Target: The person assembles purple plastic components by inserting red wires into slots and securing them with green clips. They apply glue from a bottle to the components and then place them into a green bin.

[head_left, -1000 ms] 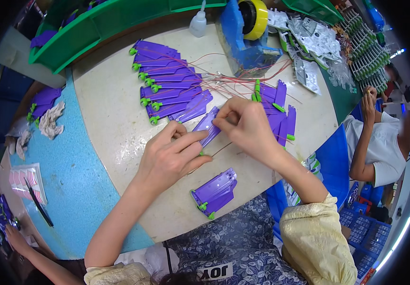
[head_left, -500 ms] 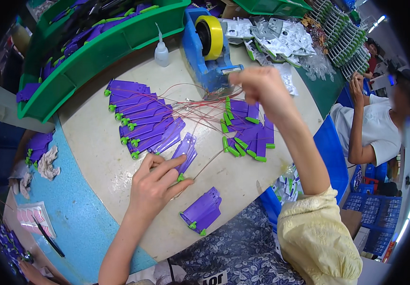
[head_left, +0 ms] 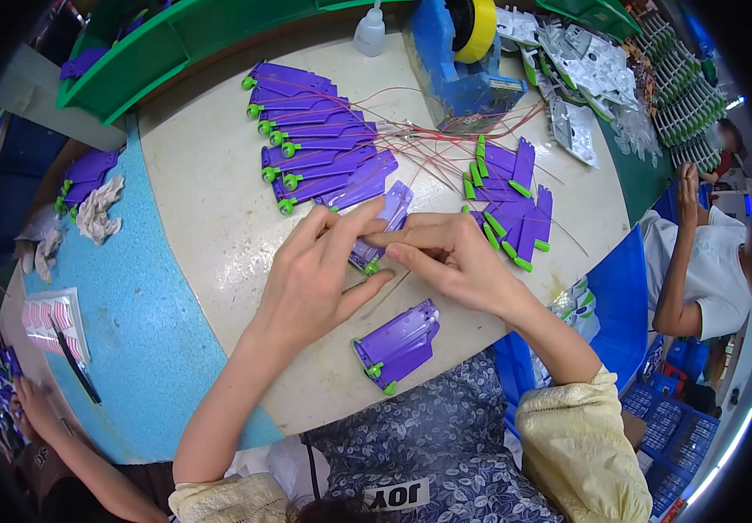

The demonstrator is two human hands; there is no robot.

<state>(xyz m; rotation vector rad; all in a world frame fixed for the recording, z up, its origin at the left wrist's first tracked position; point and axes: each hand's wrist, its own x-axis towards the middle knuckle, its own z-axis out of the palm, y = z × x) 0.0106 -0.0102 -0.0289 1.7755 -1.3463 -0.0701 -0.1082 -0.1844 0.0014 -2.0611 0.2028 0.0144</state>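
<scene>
One purple piece, mid-way across the pale worktop!
Left hand clasps its near end, right hand touches it, grip unclear; blue surface left, green bin far, co-worker right.

"What's that piece between the left hand and the right hand?"

"A long purple part, glossy, with a green fitting at its near end."

"How does it sit?"

"Slantwise, far end leaning right. The hands cover its middle, so I can't tell whether it rests flat on the pale tabletop."

"And the fitting?"

"Showing, just beside the left thumb."
</scene>
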